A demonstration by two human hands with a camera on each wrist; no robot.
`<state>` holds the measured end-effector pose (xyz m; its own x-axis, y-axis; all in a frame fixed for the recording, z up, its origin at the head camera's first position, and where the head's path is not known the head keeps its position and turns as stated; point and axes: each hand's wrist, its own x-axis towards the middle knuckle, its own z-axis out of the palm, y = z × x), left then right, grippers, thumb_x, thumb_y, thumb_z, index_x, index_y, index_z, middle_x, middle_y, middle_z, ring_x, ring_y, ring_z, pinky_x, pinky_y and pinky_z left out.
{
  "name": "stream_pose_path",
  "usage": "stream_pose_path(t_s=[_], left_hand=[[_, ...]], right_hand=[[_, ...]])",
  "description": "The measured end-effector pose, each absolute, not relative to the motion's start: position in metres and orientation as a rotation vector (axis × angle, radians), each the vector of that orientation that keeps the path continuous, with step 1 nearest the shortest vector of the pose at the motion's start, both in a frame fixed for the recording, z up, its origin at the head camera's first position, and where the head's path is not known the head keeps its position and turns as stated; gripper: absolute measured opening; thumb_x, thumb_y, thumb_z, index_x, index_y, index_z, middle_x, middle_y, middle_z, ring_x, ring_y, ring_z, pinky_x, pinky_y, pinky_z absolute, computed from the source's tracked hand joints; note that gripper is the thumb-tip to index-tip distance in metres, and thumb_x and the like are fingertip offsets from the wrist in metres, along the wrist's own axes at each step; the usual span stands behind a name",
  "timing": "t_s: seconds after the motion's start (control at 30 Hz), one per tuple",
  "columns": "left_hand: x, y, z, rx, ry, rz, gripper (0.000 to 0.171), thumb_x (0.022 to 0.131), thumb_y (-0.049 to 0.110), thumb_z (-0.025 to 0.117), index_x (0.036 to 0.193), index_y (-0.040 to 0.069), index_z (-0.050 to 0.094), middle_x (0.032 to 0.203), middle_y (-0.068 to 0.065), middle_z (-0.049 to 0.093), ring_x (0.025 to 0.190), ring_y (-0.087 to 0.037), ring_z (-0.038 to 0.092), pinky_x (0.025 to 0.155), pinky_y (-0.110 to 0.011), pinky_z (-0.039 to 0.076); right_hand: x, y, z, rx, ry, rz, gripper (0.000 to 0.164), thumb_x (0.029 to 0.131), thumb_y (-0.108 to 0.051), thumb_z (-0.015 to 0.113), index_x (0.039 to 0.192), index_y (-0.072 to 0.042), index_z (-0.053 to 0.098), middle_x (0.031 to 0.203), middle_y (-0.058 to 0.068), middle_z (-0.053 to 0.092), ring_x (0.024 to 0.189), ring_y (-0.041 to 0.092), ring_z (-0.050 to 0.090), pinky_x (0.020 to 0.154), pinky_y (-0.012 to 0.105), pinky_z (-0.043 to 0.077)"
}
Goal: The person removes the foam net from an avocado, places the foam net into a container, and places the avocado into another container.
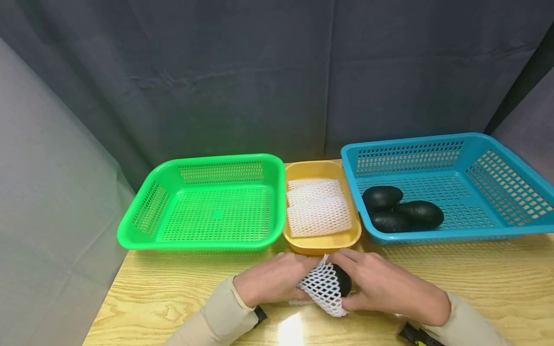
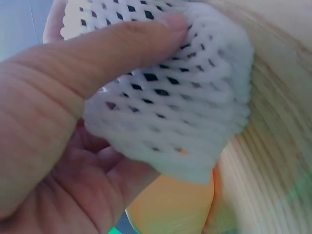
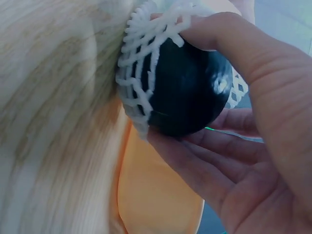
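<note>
Over the table, both hands hold a dark, glossy, egg-shaped fruit that looks like an avocado (image 3: pixel 187 90), partly inside a white foam net sleeve (image 1: pixel 322 288). My left hand (image 1: pixel 277 278) grips the sleeve, its thumb pressed across the mesh in the left wrist view. From the other side my right hand (image 1: pixel 378 283) holds the bare end of the avocado, with the thumb by the sleeve's edge. Dark fruit shows through the holes of the netting (image 2: pixel 161 92). Several fingertips are hidden behind the sleeve and fruit.
A green basket (image 1: pixel 196 246) with nothing in it stands at left. Beside it, a yellow tray (image 1: pixel 320 244) holds flat white foam nets (image 1: pixel 320 214). Three more dark avocados (image 1: pixel 417 215) lie in the blue basket (image 1: pixel 441 235) at right. Dark cloth hangs behind.
</note>
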<state>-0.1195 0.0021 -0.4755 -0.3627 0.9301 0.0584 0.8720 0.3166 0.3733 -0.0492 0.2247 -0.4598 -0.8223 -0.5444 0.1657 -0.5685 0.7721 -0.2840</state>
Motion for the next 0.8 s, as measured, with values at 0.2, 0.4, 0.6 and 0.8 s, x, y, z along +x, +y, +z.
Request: stream_pose_path(t_s=[0.2, 0.4, 0.6, 0.8], left_hand=[[-0.1199, 0.0027, -0.4744, 1.680, 2.413, 0.474, 0.053, 0.081, 0.035, 0.078, 0.125, 0.019, 0.054, 0.107, 0.009, 0.067, 0.095, -0.001, 0.065, 0.085, -0.016, 0.053], [-0.1204, 0.0026, -0.4737, 1.667, 2.390, 0.478, 0.033, 0.082, 0.032, 0.076, 0.109, 0.018, 0.064, 0.098, 0.009, 0.072, 0.088, 0.002, 0.067, 0.080, -0.010, 0.052], [-0.1211, 0.0024, -0.4723, 1.652, 2.392, 0.470, 0.016, 0.084, 0.027, 0.074, 0.096, 0.020, 0.065, 0.087, 0.013, 0.069, 0.075, 0.006, 0.061, 0.068, -0.008, 0.048], [-0.1214, 0.0017, -0.4719, 1.658, 2.404, 0.457, 0.012, 0.087, 0.026, 0.071, 0.096, 0.020, 0.066, 0.084, 0.013, 0.069, 0.071, 0.007, 0.059, 0.064, -0.008, 0.047]], right_hand=[[-0.0490, 0.2265, -0.4572, 0.910, -2.919, 0.508, 0.053, 0.063, -0.029, 0.081, 0.111, -0.019, 0.060, 0.100, -0.015, 0.059, 0.078, -0.003, 0.054, 0.065, 0.016, 0.049], [-0.0484, 0.2281, -0.4564, 0.930, -2.935, 0.481, 0.053, 0.065, -0.034, 0.081, 0.112, -0.019, 0.060, 0.101, -0.014, 0.058, 0.079, -0.003, 0.053, 0.065, 0.016, 0.049], [-0.0483, 0.2300, -0.4548, 0.945, -2.952, 0.480, 0.054, 0.065, -0.036, 0.081, 0.113, -0.021, 0.059, 0.104, -0.014, 0.057, 0.081, -0.002, 0.053, 0.067, 0.017, 0.049], [-0.0477, 0.2330, -0.4520, 0.956, -2.984, 0.484, 0.057, 0.067, -0.038, 0.081, 0.116, -0.022, 0.058, 0.107, -0.013, 0.057, 0.083, -0.002, 0.053, 0.067, 0.018, 0.049]])
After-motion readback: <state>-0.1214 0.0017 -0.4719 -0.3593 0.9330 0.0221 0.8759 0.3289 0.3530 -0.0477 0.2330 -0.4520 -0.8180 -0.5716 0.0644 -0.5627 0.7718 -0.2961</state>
